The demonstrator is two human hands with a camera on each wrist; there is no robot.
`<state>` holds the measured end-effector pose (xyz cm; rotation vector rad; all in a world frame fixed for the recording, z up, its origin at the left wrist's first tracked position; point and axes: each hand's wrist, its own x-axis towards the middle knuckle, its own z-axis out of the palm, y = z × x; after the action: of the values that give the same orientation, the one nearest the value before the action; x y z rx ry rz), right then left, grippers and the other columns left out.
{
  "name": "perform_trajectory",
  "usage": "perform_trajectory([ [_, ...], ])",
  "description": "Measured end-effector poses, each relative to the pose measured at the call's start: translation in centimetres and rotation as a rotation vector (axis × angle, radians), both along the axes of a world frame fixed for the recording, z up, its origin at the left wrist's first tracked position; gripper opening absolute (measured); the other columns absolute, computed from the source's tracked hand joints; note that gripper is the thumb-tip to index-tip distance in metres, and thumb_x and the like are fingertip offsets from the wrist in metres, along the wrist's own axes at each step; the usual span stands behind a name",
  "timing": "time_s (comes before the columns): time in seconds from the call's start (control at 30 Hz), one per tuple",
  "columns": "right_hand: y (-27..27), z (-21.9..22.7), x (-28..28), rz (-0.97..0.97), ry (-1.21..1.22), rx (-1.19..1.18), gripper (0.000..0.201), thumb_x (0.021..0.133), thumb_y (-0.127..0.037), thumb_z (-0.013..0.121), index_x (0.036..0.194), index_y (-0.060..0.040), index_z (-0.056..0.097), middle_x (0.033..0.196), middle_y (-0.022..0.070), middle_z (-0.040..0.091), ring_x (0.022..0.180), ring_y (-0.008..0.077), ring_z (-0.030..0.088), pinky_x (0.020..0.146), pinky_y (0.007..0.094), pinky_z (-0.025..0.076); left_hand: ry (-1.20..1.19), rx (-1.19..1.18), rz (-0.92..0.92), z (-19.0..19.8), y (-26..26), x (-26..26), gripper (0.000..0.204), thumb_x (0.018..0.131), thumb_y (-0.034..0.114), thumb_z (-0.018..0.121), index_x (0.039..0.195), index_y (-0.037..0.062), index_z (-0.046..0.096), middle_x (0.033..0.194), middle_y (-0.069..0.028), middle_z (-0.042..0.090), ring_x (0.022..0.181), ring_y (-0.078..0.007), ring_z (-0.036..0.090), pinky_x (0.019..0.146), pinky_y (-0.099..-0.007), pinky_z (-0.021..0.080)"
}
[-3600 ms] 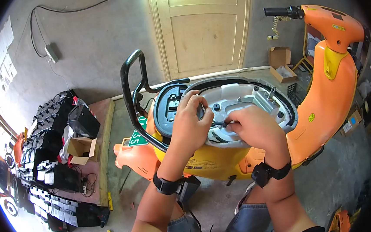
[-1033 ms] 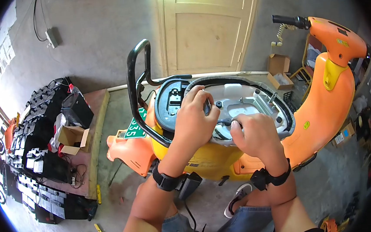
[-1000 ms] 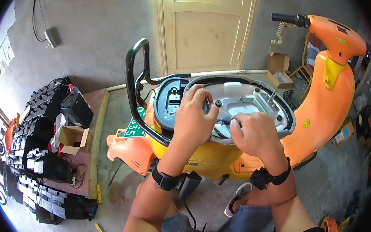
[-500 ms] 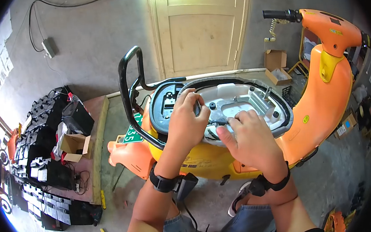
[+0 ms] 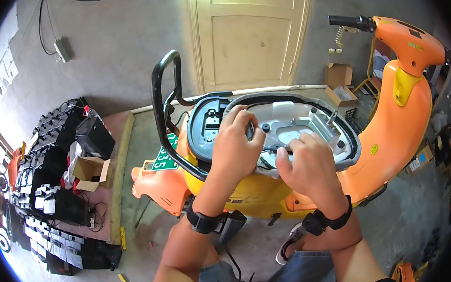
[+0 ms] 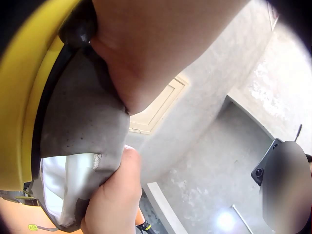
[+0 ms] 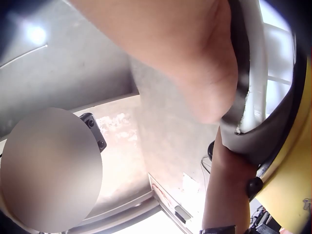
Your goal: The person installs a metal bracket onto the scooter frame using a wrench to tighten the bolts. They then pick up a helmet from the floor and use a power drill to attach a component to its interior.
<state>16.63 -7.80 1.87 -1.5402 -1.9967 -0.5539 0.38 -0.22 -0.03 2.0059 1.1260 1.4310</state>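
In the head view the left hand (image 5: 236, 145) grips the near left rim of the open seat part, its thumb and fingers curled round a dark piece at the grey cover (image 6: 83, 107). Right of it, the right hand (image 5: 309, 163) bends its fingers over the same near rim, thumb apart from them; its fingertips are partly hidden. The pale plastic pan (image 5: 291, 133) lies inside the grey edge (image 5: 355, 154). In the left wrist view the right hand (image 6: 114, 200) is against the cover's edge. The right wrist view shows the right hand (image 7: 195, 63) beside the cover (image 7: 263, 136).
The orange scooter body (image 5: 395, 138) reaches to the right, with a black rail (image 5: 157, 104) at the rear left. Rows of black batteries (image 5: 41, 161) and an open carton (image 5: 91, 173) stand at the left. Behind are a door (image 5: 252, 48) and another carton (image 5: 340, 87).
The right hand's fingers spread half a second ago and are now more bent, at the near rim. The left hand has kept its grip. The head view has shifted slightly.
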Motion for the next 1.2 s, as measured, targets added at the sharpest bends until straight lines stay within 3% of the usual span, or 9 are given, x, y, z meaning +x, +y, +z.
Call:
perform_trajectory([
  [0.33,0.0,0.3,-0.1,0.029,0.001,0.011,0.034,0.081,-0.027,0.064,0.065,0.003,0.067,0.065,0.0184,0.06,0.065,0.0363,0.059,0.062,0.0457,0.05,0.007,-0.029,-0.019,0.1,0.2,0.0,0.021,0.088,0.014,0.065,0.101,-0.0013,0.061,0.138,-0.0211,0.059,0.127,-0.0392,0.056,0.106,-0.0395,0.044],
  [0.57,-0.3,0.3,0.2,0.016,0.0,0.008,0.04,0.084,-0.032,0.064,0.069,0.0042,0.071,0.068,0.0166,0.06,0.072,0.034,0.061,0.065,0.045,0.051,0.012,0.009,0.013,0.0,0.0,0.0,0.02,0.087,0.014,0.066,0.099,-0.0022,0.064,0.135,-0.0231,0.06,0.125,-0.0402,0.058,0.106,-0.0391,0.044],
  [0.87,0.4,0.3,1.4,0.157,0.022,0.003,0.039,0.086,-0.031,0.064,0.07,0.0037,0.072,0.071,0.0155,0.061,0.075,0.0326,0.06,0.068,0.0447,0.05,-0.017,0.057,0.082,-0.2,0.1,0.4,0.019,0.085,0.013,0.068,0.096,-0.0028,0.066,0.13,-0.0261,0.061,0.122,-0.0427,0.057,0.106,-0.0436,0.044],
  [1.07,2.6,-1.0,3.1,0.345,0.117,0.038,0.028,0.083,-0.027,0.065,0.085,-0.001,0.075,0.079,0.0131,0.063,0.079,0.0332,0.06,0.071,0.0429,0.051,0.029,0.149,0.248,-0.4,-0.3,0.6,0.018,0.083,0.013,0.069,0.093,-0.002,0.067,0.127,-0.0258,0.062,0.12,-0.0425,0.056,0.105,-0.0457,0.043],
  [1.2,2.9,-0.3,3.5,0.372,0.118,-0.03,0.029,0.086,-0.029,0.065,0.087,-0.0015,0.075,0.08,0.0125,0.064,0.083,0.0326,0.061,0.074,0.0433,0.051,0.066,0.115,0.275,-0.2,-0.5,0.7,0.019,0.085,0.016,0.068,0.094,-0.0007,0.066,0.127,-0.0236,0.06,0.121,-0.0418,0.054,0.104,-0.0473,0.043],
])
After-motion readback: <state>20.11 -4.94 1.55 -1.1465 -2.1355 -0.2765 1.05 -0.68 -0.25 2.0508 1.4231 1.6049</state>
